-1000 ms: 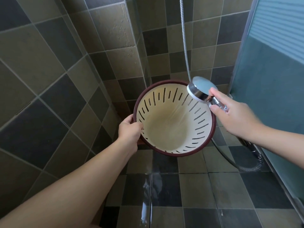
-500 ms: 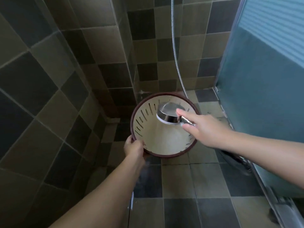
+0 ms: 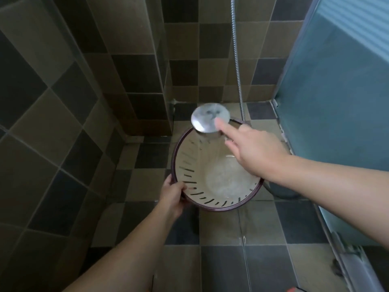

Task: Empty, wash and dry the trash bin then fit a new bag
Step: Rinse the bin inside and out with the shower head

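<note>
Bin point(image 3: 210, 175), cream inside with a dark rim and slotted wall, tilted mouth-up toward the camera over the tiled floor point(image 3: 263, 260) in the shower corner, probably so spray reaches the base and runs out through the slots. Left hand point(image 3: 171, 197): fingers curled over the near rim, steadying it at that tilt. Right hand point(image 3: 252, 150): wrapped round the handle of the shower head point(image 3: 210, 118) (forefinger stretched along it, seemingly to aim), face down above the far rim; water sheets the inside. Hose point(image 3: 236, 60) hangs behind. Washing step, by the look of it.
</note>
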